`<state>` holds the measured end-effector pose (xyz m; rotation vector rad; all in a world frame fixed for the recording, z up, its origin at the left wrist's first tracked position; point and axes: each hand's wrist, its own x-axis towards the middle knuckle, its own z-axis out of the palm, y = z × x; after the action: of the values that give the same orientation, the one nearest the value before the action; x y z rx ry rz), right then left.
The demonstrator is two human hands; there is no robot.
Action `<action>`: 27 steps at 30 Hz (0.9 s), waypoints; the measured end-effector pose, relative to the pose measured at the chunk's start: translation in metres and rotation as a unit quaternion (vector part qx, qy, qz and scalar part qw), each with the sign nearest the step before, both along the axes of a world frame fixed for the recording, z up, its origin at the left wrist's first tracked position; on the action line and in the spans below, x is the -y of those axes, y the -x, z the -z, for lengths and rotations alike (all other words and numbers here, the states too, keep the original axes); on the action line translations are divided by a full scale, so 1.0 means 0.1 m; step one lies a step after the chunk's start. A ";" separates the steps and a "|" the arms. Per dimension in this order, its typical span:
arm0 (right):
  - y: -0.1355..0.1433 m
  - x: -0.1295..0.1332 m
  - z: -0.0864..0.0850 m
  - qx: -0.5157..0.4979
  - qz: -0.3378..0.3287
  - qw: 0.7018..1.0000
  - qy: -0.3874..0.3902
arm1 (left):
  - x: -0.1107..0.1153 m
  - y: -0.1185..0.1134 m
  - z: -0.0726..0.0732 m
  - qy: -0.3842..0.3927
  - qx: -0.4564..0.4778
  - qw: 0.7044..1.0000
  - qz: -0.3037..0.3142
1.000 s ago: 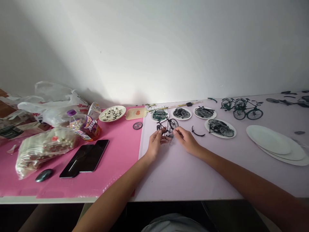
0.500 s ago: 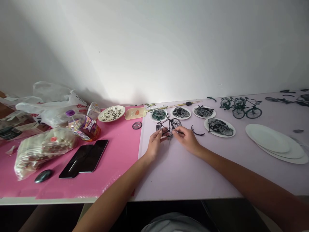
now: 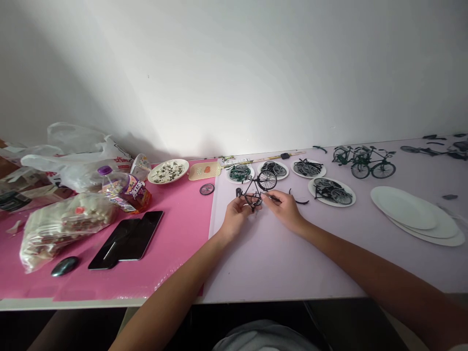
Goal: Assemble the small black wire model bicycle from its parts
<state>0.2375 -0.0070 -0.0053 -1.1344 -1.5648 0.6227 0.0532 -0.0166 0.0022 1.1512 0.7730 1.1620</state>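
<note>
My left hand (image 3: pixel 236 214) is closed on the lower left part of a small black toy bicycle frame (image 3: pixel 252 190), which carries one spoked wheel (image 3: pixel 266 180) at its upper right. My right hand (image 3: pixel 284 209) is pinched beside the frame's lower right, with a thin dark piece at its fingers, too small to name. A loose spoked wheel (image 3: pixel 206 189) lies on the pink mat to the left. Curved black strips (image 3: pixel 300 201) rest just beyond my right hand.
Plates of dark parts (image 3: pixel 309 168) stand behind my hands. Green toy bicycles (image 3: pixel 373 168) and stacked white plates (image 3: pixel 404 208) are on the right. Leftward are a bottle (image 3: pixel 126 192), phones (image 3: pixel 141 236), a mouse (image 3: pixel 65 266), a bag of parts (image 3: pixel 66 224) and a plate of pale pieces (image 3: pixel 168 172).
The toy bicycle has turned and tilted in my left hand, so its wheel now faces more toward me. My right hand has moved only slightly.
</note>
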 end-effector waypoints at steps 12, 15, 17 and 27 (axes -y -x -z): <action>0.00 0.05 -0.08 0.034 -0.025 0.999 -0.004 | -0.02 -0.02 0.00 0.021 0.035 0.999 0.001; 0.00 0.06 -0.10 0.031 -0.037 0.999 -0.003 | -0.01 0.00 -0.02 0.025 0.055 0.998 0.017; -0.01 0.06 -0.11 0.018 -0.046 0.999 -0.007 | 0.00 0.02 -0.06 0.019 0.049 0.998 0.044; -0.02 0.04 -0.13 -0.043 -0.058 0.996 0.047 | -0.01 0.05 -0.10 0.008 -0.023 0.996 0.085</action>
<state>0.2391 -0.0106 0.0075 -1.0763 -1.5495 0.8194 0.0487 -0.0151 0.0121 1.2099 0.7029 0.9905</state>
